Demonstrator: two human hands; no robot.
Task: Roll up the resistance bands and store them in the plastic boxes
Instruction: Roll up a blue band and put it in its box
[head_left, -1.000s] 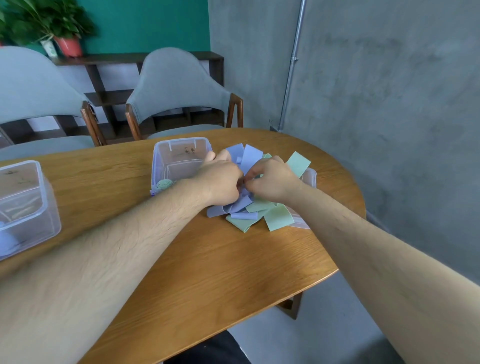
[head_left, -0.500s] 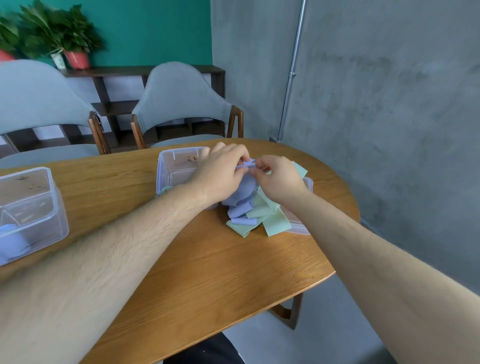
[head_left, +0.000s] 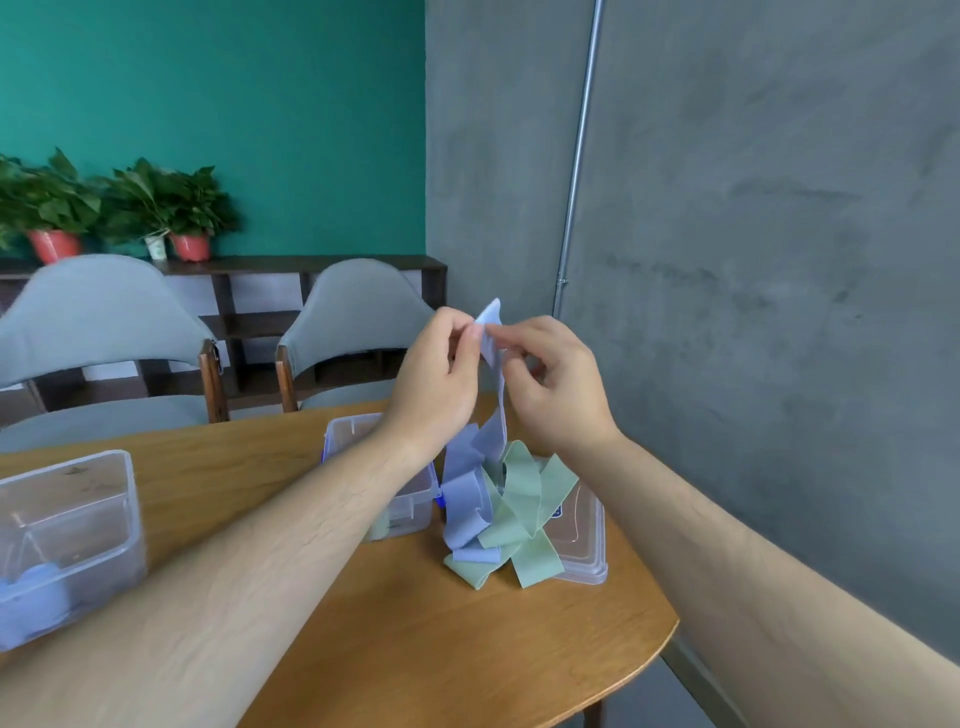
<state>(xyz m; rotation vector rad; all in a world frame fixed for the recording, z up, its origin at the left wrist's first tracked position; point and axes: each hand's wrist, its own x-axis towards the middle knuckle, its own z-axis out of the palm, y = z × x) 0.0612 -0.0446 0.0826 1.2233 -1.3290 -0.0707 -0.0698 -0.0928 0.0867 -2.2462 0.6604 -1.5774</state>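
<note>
Above the table's far right end: left hand (head_left: 436, 374) and right hand (head_left: 558, 387) both pinch the blue resistance band (head_left: 466, 488) by its top end. Risk: its tangled tail drags the green resistance band (head_left: 521, 519) along.

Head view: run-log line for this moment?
left hand pinches blue band | right hand pinches same end | band hangs unrolled | green band partly on lid
</note>
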